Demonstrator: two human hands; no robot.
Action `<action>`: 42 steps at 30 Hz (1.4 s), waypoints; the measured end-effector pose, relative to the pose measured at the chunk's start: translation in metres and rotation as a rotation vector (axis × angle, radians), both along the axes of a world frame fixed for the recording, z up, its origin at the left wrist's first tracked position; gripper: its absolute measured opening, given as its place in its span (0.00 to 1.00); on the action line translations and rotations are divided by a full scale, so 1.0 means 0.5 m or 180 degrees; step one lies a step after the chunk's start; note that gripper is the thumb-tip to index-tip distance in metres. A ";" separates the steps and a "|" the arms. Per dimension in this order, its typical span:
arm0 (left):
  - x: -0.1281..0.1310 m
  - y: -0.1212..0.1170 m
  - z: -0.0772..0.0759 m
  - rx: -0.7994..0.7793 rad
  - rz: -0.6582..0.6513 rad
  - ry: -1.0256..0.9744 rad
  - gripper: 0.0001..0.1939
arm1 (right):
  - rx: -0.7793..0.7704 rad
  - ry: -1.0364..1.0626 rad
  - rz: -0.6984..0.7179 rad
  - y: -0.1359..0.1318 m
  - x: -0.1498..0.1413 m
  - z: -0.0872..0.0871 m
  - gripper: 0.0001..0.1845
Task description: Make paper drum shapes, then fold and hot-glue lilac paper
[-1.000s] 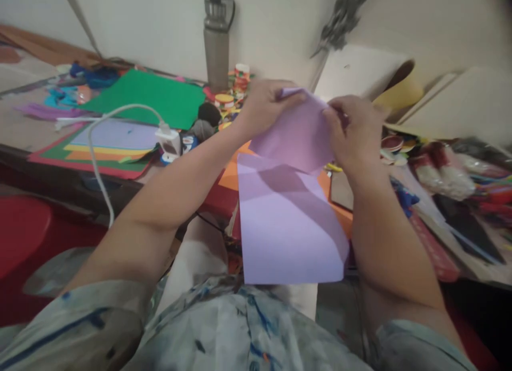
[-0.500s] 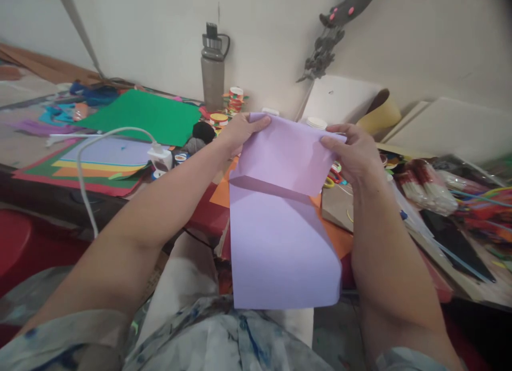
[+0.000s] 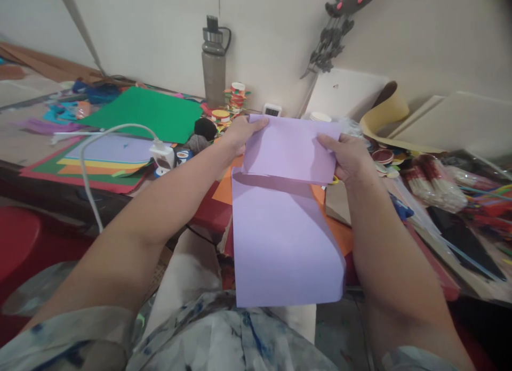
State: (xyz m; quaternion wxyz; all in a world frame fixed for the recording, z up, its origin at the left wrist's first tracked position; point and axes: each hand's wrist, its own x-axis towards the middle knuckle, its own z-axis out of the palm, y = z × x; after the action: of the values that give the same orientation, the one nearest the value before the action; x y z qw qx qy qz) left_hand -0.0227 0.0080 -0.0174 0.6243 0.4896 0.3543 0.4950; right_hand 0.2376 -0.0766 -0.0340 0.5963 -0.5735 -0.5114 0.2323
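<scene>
A sheet of lilac paper (image 3: 288,243) is folded over at its far end, and its long near part hangs over the table edge toward my lap. My left hand (image 3: 244,132) pinches the fold's left corner, thumb on top. At the right corner, my right hand (image 3: 350,152) grips the same sheet between thumb and fingers. Some fingers of both hands are hidden behind the paper. The folded flap ends in a straight edge that casts a shadow on the part below. Orange paper (image 3: 224,188) shows underneath.
To the left lie a green sheet (image 3: 144,112), stacked coloured papers (image 3: 108,150) and a white charger (image 3: 162,156) with its cable. A grey bottle (image 3: 214,67) stands by the wall. Bagged cotton swabs (image 3: 434,184) and a dark phone-like slab (image 3: 460,238) lie right.
The flap's near edge now lies flatter and straighter over the sheet. My right hand has turned slightly, its thumb further in on the paper. The view has shifted a little.
</scene>
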 end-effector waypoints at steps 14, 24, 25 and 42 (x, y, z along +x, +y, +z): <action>-0.014 -0.007 0.012 0.0020 -0.0124 0.0009 0.10 | 0.0038 0.0711 -0.0185 -0.017 -0.025 0.017 0.21; -0.023 0.007 0.006 -0.0015 -0.0290 0.0067 0.07 | 0.0105 0.0301 -0.0188 -0.002 0.005 0.006 0.21; -0.027 0.009 0.006 -0.0010 -0.0367 0.0104 0.08 | 0.0096 0.0301 -0.0177 -0.002 0.008 0.007 0.21; -0.074 0.013 0.083 0.1656 -0.1224 0.2288 0.07 | -0.0340 0.0635 0.0260 -0.047 -0.036 0.043 0.22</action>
State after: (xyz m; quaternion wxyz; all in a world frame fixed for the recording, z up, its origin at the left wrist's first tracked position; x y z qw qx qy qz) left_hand -0.0597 0.0144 0.0241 0.3994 0.8261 0.3151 0.2422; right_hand 0.2198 -0.1003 -0.0123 0.6028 -0.5573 -0.4593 0.3392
